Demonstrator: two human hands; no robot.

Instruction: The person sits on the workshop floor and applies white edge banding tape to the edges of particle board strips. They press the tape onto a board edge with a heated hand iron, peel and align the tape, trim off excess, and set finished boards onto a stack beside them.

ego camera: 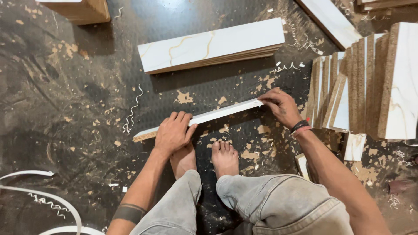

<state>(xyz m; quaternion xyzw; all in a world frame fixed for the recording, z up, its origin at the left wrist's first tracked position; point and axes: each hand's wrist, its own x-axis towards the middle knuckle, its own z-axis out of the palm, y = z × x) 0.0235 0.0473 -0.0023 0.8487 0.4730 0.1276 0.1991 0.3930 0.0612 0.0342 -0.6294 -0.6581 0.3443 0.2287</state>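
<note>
A long narrow board (217, 114) stands on its edge on the dark floor in front of my bare feet, its white edge facing up. My left hand (173, 132) presses flat on top of it near its left end. At its right end my right hand (282, 106) pinches the white edge strip between fingers and thumb. Whether that strip is loose from the board I cannot tell.
A stack of white marble-pattern boards (211, 45) lies beyond. Several particleboard panels (363, 85) stand on edge at the right. A wooden block (85, 9) sits top left. White edge-band strips (52, 198) curl at bottom left. Sawdust and shavings (132, 111) litter the floor.
</note>
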